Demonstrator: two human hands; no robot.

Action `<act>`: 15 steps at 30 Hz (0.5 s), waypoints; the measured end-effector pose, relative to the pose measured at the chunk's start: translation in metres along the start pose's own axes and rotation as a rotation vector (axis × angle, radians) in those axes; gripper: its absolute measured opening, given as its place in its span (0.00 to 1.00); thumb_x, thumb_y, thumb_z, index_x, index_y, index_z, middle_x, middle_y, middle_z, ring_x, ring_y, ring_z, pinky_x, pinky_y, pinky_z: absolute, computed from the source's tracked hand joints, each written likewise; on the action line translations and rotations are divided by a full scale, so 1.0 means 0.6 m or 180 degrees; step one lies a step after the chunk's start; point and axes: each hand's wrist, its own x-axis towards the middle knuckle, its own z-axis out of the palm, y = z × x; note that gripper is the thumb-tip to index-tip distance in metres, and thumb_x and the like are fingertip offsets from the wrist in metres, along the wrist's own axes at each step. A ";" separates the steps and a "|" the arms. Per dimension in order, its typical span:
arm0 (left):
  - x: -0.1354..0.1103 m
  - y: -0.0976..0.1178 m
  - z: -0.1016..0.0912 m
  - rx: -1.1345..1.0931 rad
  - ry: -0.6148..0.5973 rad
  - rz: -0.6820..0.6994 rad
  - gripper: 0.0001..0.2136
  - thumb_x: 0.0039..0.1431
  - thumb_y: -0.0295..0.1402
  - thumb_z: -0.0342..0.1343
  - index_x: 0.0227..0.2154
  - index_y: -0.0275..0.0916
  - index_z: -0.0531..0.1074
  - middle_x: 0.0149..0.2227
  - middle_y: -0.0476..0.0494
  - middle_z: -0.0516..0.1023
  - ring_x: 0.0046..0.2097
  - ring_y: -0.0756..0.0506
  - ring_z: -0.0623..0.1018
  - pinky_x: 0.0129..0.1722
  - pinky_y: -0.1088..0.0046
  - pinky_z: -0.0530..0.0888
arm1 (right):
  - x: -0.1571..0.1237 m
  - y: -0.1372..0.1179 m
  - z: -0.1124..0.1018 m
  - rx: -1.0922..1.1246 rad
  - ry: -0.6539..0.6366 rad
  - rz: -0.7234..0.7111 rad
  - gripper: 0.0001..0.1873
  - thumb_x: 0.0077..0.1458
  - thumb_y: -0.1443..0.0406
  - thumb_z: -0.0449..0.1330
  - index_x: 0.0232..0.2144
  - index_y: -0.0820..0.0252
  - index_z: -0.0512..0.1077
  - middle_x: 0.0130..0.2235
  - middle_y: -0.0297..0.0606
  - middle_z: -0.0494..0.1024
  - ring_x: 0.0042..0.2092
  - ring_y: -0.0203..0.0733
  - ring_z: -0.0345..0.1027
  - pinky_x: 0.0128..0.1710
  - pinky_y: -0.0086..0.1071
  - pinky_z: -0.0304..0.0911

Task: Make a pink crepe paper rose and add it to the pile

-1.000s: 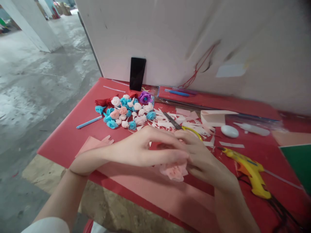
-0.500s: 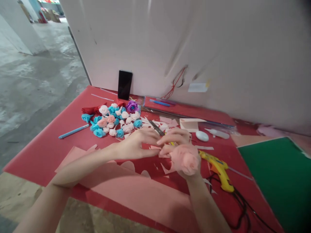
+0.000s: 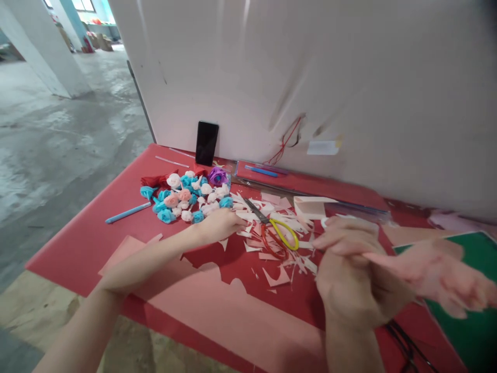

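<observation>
My right hand [image 3: 347,269] is closed around the narrow base of a pink paper rose [image 3: 446,274], whose bloom points to the right and looks blurred. Low over the left side of the paper scraps, my left hand [image 3: 219,226] has its fingers drawn together; whether anything is between them is hidden. Between the two hands, scissors [image 3: 281,235] with one yellow and one red handle lie on the pale scraps [image 3: 252,242]. A large pink sheet [image 3: 233,311] with a scalloped edge lies along the near side.
Finished paper flowers [image 3: 186,197] in blue, white, pink and purple lie at the left back. A phone [image 3: 207,143] leans against the wall. A blue pen [image 3: 128,213] is on the red table [image 3: 85,233]. On the right are a green sheet [image 3: 446,331] and a black cord [image 3: 404,342].
My hands have moved apart. The right hand has swung right with the rose, turning its bloom sideways and covering the glue gun. The left has drawn back slightly left, and the scissors are uncovered.
</observation>
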 end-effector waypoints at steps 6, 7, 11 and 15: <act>-0.004 0.017 0.008 0.0386 -0.0056 -0.0611 0.12 0.59 0.25 0.47 0.43 0.30 0.71 0.27 0.38 0.76 0.33 0.40 0.77 0.35 0.67 0.71 | 0.035 -0.006 0.015 0.0801 0.1427 0.0084 0.09 0.57 0.68 0.56 0.28 0.53 0.74 0.26 0.35 0.67 0.30 0.43 0.62 0.37 0.43 0.59; -0.005 0.019 0.008 0.0409 -0.0035 -0.0683 0.14 0.60 0.25 0.46 0.47 0.29 0.68 0.27 0.38 0.76 0.33 0.40 0.78 0.35 0.66 0.71 | 0.038 -0.008 0.017 0.0866 0.1384 0.0118 0.10 0.58 0.69 0.55 0.29 0.52 0.74 0.26 0.35 0.68 0.30 0.43 0.63 0.36 0.42 0.59; -0.006 0.016 0.007 0.0407 0.0200 -0.0801 0.21 0.61 0.28 0.47 0.56 0.25 0.59 0.34 0.33 0.78 0.38 0.38 0.78 0.38 0.62 0.73 | 0.036 -0.006 0.023 0.0947 0.1394 0.0342 0.13 0.61 0.68 0.52 0.30 0.52 0.75 0.26 0.34 0.70 0.31 0.43 0.67 0.33 0.39 0.60; -0.006 0.014 -0.006 0.0316 0.0692 -0.0499 0.17 0.63 0.29 0.47 0.53 0.31 0.65 0.51 0.32 0.74 0.53 0.40 0.72 0.54 0.59 0.67 | 0.025 0.000 0.027 0.1030 0.1223 0.0818 0.12 0.62 0.63 0.54 0.29 0.54 0.74 0.28 0.34 0.74 0.33 0.41 0.70 0.36 0.38 0.63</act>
